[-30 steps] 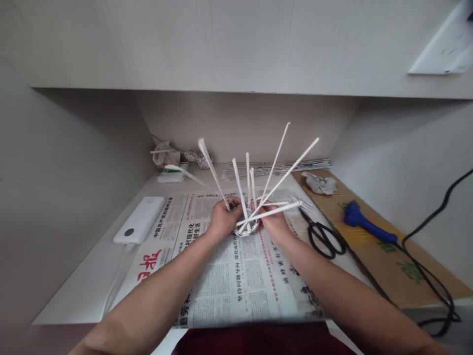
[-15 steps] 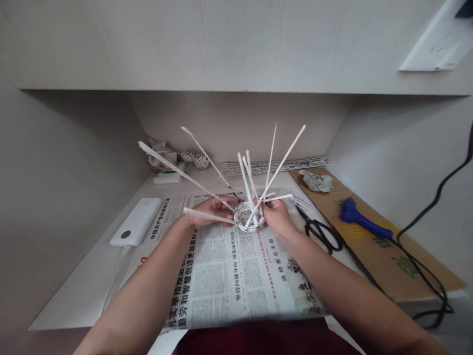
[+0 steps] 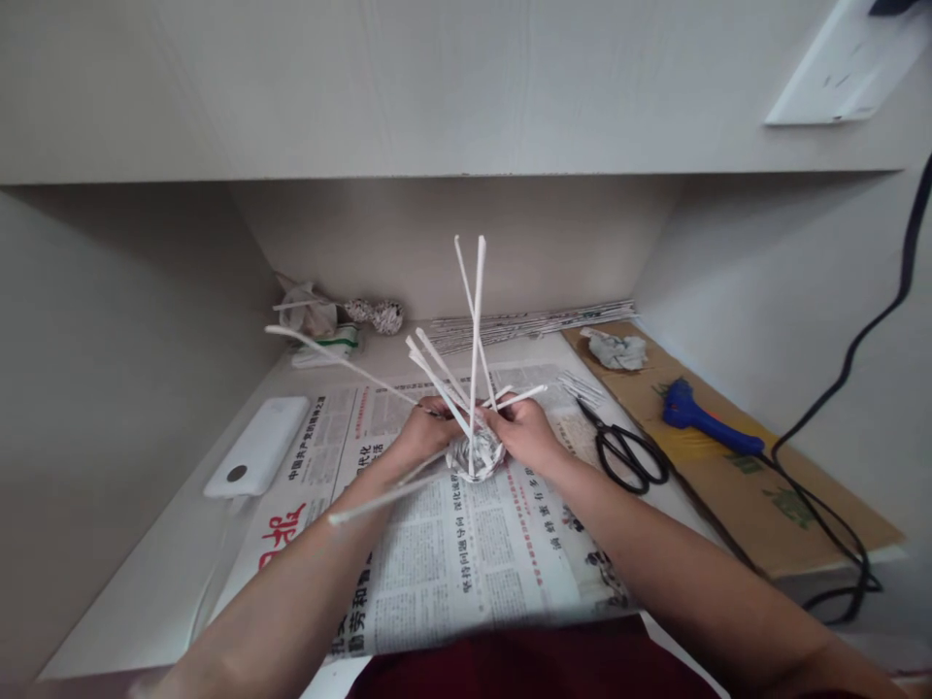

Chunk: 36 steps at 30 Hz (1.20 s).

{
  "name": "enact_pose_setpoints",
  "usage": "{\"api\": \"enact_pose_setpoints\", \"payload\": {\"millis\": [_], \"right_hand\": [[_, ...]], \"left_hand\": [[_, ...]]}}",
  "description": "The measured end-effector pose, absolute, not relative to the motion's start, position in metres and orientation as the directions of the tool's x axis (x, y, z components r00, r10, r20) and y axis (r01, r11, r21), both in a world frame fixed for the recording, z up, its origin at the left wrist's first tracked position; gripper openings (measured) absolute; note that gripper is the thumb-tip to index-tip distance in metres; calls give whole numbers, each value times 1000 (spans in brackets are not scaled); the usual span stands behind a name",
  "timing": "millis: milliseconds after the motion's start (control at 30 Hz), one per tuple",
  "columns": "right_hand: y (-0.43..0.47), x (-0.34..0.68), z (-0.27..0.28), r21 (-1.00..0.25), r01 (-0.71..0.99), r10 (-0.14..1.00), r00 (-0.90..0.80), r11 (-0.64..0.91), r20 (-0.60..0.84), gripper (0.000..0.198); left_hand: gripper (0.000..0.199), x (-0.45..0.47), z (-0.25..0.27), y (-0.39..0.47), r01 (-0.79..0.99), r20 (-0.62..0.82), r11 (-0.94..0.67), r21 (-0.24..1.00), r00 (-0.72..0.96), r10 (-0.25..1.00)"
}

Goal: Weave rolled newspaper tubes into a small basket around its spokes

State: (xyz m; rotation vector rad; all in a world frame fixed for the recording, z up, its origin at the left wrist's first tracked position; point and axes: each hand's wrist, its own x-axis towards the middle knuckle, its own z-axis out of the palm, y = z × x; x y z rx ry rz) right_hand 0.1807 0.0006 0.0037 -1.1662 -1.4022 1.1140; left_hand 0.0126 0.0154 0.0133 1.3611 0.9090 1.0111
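Observation:
A small round basket (image 3: 477, 456) woven from rolled paper sits between my hands above the newspaper (image 3: 415, 573). Several white paper sticks (image 3: 479, 320) rise from it and fan out in different directions. My left hand (image 3: 422, 432) is closed at its far left side, fingers pinching near the base of a paper stick (image 3: 342, 359) that points left. On the right rim, my right hand (image 3: 525, 427) grips the basket, with short stick ends showing over the fingers. Some fingertips are hidden behind the weave.
Black-handled scissors (image 3: 630, 456) lie right of the newspaper. A blue glue gun (image 3: 706, 417) with a black cord and a crumpled grey wad (image 3: 617, 350) rest on cardboard (image 3: 786, 519). A white power bank (image 3: 258, 447) lies left. Paper sticks (image 3: 535, 325) are piled at the back.
The basket has turned and tilted, and its upright sticks have swung leftward. Both hands have shifted slightly left with it. The left-hand sticks now hang lower over my left forearm. The camera view has shifted slightly.

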Motion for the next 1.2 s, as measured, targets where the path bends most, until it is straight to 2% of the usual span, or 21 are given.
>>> {"api": "enact_pose_setpoints", "payload": {"millis": [167, 267, 367, 433, 533, 600, 667, 733, 833, 1000, 1200], "right_hand": [[2, 177, 1, -997, -2, 994, -80, 76, 76, 33], [-2, 175, 7, -995, -92, 997, -78, -36, -29, 39], [-7, 176, 16, -996, -43, 992, -103, -79, -74, 43], [-11, 177, 20, -992, 121, 998, -54, 23, 17, 42], [-13, 180, 22, -881, 407, 964, 1, 241, 264, 29], [-13, 181, 21, -793, 496, 920, -37, 355, 389, 15], [-12, 182, 20, -749, 512, 892, -84, 421, 444, 7], [-9, 182, 17, -768, 487, 898, -83, 415, 432, 9], [-5, 182, 12, -849, 434, 944, -13, 302, 329, 7], [-1, 181, 4, -907, 394, 977, 79, 150, 196, 19], [-5, 179, 8, -917, 320, 958, 73, 240, 276, 16]], "left_hand": [[21, 17, 14, 15, 20, 62, -64, 998, 106, 992], [19, 16, 17, 15, 89, 81, -80, 993, -8, 997], [16, 14, 17, 18, 115, 88, -80, 990, -61, 994], [16, 13, 13, 21, 112, 81, -73, 991, -65, 995], [19, 11, 5, 25, 94, 86, -80, 992, -61, 994], [20, 11, 0, 26, 89, 109, -105, 991, -49, 993], [19, 11, -3, 28, 83, 121, -118, 990, -40, 992], [19, 12, -6, 29, 76, 113, -109, 991, -55, 992], [19, 12, -7, 30, 64, 121, -116, 991, -84, 989], [21, 17, -1, 23, 36, 226, -226, 974, 4, 974], [21, 23, -2, 17, 3, 265, -265, 964, 24, 964]]}}
